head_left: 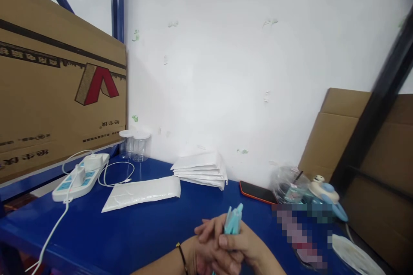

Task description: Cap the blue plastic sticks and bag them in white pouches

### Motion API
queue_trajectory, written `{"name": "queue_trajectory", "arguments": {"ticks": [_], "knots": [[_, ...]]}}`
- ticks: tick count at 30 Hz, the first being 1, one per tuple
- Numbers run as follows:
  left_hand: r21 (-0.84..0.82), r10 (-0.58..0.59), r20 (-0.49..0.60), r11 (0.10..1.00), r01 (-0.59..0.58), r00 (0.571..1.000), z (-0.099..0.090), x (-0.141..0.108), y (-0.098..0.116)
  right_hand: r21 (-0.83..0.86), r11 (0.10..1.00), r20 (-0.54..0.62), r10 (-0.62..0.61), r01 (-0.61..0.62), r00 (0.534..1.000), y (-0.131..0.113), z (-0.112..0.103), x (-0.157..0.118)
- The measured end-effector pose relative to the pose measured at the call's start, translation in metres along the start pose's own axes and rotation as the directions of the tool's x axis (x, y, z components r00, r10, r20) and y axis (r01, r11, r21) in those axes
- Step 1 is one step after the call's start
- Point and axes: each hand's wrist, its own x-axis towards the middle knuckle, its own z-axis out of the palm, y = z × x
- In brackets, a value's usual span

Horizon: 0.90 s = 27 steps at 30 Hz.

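My two hands are folded together over the front of the blue table. A light teal plastic tool, its exact kind not clear, [233,220] sticks up from my right hand [247,242], whose thumb presses against it. My left hand [201,251], with a dark band on the wrist, is closed against the right one, its fingers overlapping it. A small teal bit shows below the hands at the frame's lower edge. Whatever lies between the palms is hidden. Beyond the hands, a white padded mailer [142,192] lies flat, and a stack of similar mailers [200,167] leans near the wall.
A white power strip [80,178] with plugged-in chargers and cables sits left. Two clear lidded jars [140,148] stand behind it. At right are a phone [257,191], a plastic bag [285,182], a blue-and-cream object [327,195] and a white plate [353,253]. Cardboard [58,86] flanks the table.
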Motion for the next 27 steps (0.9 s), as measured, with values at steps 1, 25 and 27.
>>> {"name": "queue_trajectory", "arguments": {"ticks": [1, 25, 27], "knots": [[0.074, 0.004, 0.032, 0.997, -0.006, 0.999, -0.001, -0.005, 0.004, 0.010, 0.999, -0.045, -0.044, 0.045, 0.998, 0.000, 0.003, -0.001], [0.729, 0.410, -0.316, 0.682, -0.057, 0.856, -0.131, -0.102, 0.107, -0.049, 0.983, -0.674, -0.163, 0.176, 0.721, -0.019, -0.031, 0.012], [0.526, 0.409, -0.206, 0.812, -0.252, 0.889, -0.115, -0.091, 0.114, -0.109, 0.963, -0.627, -0.259, 0.247, 0.735, -0.060, -0.022, 0.017]]}}
